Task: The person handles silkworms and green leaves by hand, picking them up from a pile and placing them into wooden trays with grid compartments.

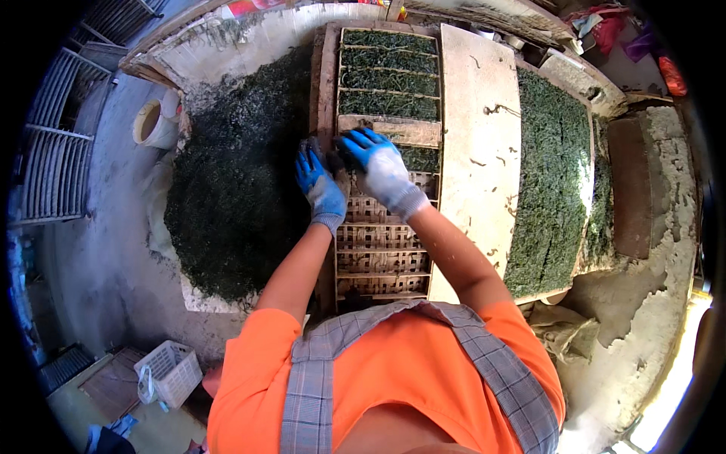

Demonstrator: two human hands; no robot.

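Both my hands wear blue and grey gloves, their fingertips stained dark. My left hand [323, 189] is over the wooden border between the dark green heap and the slatted tray, open with its fingers extended. Beside it, my right hand [384, 168] is at the left end of a short wooden board [416, 133] lying across the tray. Its fingers are curled together, and what they hold, if anything, is hidden. Shredded dark green leaves [389, 60] fill the tray's far compartments. Nearer me, the woven slatted tray [382, 261] shows bare lattice.
A large heap of dark green leaves [234, 181] lies left of the tray. To the right are a pale board [480, 151] with scattered scraps and a green-filled bed [548, 181]. A white bucket [156, 126] and white plastic crate [170, 373] stand at the left.
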